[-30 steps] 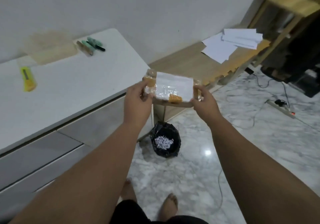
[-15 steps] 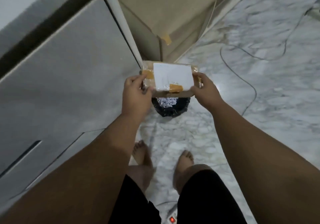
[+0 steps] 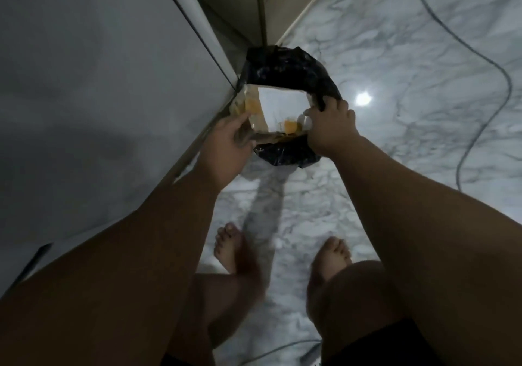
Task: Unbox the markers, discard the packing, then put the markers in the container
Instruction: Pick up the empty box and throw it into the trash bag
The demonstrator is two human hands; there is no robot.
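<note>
The view has tipped further down than half a second ago. The grey cabinet (image 3: 99,97) fills my left and the marble floor (image 3: 395,54) my right. The black bin (image 3: 285,66), which sat below the box, now rings it. The box (image 3: 278,111) has dropped to the bin's mouth, label side up, and covers the opening. It lies between my two hands. My left hand (image 3: 226,139) grips its left end, thumb on top and fingers (image 3: 243,135) curled round the edge. My right hand (image 3: 330,128) pinches the right end, knuckles up, just beside the bin's rim. Both arms reach down, nearly straight.
</note>
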